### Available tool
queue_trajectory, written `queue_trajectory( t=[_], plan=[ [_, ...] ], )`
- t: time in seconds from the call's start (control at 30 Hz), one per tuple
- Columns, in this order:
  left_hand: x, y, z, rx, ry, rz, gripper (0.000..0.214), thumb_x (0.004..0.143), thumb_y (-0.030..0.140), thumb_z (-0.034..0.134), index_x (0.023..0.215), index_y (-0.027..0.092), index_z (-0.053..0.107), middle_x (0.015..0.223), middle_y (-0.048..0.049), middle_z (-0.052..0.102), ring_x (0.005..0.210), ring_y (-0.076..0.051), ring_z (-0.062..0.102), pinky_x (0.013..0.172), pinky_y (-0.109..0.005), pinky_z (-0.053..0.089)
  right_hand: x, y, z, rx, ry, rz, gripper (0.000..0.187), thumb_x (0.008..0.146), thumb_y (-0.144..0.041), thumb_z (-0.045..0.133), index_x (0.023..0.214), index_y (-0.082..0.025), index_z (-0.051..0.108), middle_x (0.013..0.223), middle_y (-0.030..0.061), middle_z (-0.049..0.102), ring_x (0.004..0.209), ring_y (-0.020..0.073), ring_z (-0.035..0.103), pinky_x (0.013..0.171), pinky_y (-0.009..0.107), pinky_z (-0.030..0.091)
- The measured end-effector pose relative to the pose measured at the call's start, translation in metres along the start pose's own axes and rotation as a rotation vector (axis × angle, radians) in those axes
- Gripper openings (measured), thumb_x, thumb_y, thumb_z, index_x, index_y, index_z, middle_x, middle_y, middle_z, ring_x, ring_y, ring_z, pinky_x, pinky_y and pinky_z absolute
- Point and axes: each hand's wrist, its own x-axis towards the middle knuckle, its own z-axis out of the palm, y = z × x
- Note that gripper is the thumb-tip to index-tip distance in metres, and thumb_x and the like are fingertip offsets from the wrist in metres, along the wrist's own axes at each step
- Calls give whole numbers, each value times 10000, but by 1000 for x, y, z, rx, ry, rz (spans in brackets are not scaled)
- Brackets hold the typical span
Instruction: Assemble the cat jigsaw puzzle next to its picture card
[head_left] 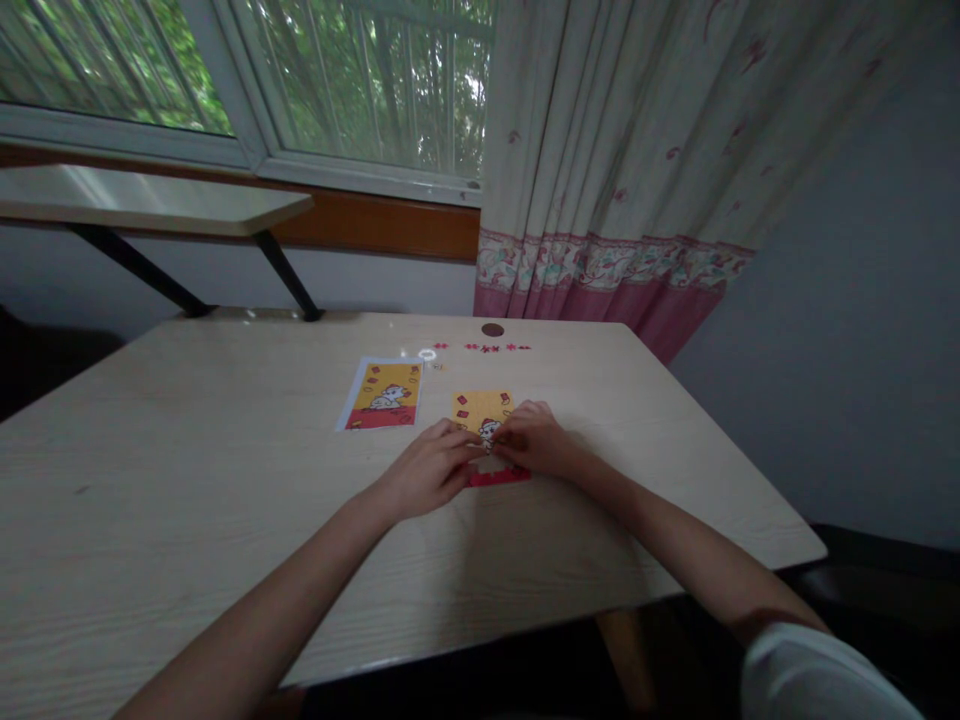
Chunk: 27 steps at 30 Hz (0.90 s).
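Note:
A small jigsaw puzzle lies on the table between my hands, yellow above and red along its lower edge, with a white cartoon animal in the middle. Bare, pale surface shows in a gap above the red strip. My left hand rests at the puzzle's left side, fingers stretched over it toward the middle. From the right, my right hand bends over it with thumb and fingertips pinched together near the animal; whatever sits between them is hidden. The two hands' fingertips nearly meet.
A printed picture of the same design lies to the left. Several small red pieces form a row toward the back, near a dark round disc. A raised shelf stands at the back left; a curtain hangs behind.

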Motion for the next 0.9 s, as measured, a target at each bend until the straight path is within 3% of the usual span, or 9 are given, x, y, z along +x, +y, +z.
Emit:
queue_trajectory(
  t=[0.2, 0.3, 0.57, 0.8, 0.9],
  plan=[
    [0, 1, 2, 74, -50, 1, 355, 848, 165, 480, 1182, 204, 593, 1151, -62, 620, 956, -243, 475, 863, -385, 377, -1, -1, -1, 2, 0, -8, 150, 791, -322, 664, 912, -235, 681, 810, 6, 683, 850, 177, 537, 784, 328, 314],
    [0, 3, 1, 84, -41, 2, 328, 867, 186, 470, 1170, 195, 597, 1143, -71, 626, 957, -245, 479, 860, -385, 378, -1, -1, -2, -33, -14, -37, 100, 802, -304, 648, 856, -227, 681, 786, 9, 673, 831, 178, 527, 770, 327, 314],
    [1, 6, 3, 147, -46, 5, 296, 916, 255, 432, 1148, 174, 597, 1118, -84, 630, 959, -248, 477, 865, -395, 384, 1, 0, -4, -154, -24, -196, 137, 840, -302, 589, 818, -191, 666, 802, 41, 650, 824, 186, 501, 744, 326, 317],
    [0, 4, 2, 142, -42, 7, 302, 902, 239, 462, 1179, 196, 573, 1135, -65, 624, 973, -234, 495, 871, -389, 394, 2, 0, -9, 23, -82, -121, 106, 841, -259, 592, 852, -191, 673, 815, 36, 661, 824, 167, 531, 776, 307, 351],
    [-1, -2, -3, 136, -2, -15, 285, 908, 260, 453, 1140, 185, 602, 1100, -76, 631, 983, -234, 498, 868, -386, 403, 2, 7, -5, 129, -39, -116, 101, 848, -239, 587, 862, -192, 675, 807, 29, 675, 806, 151, 562, 775, 295, 369]
  ],
)
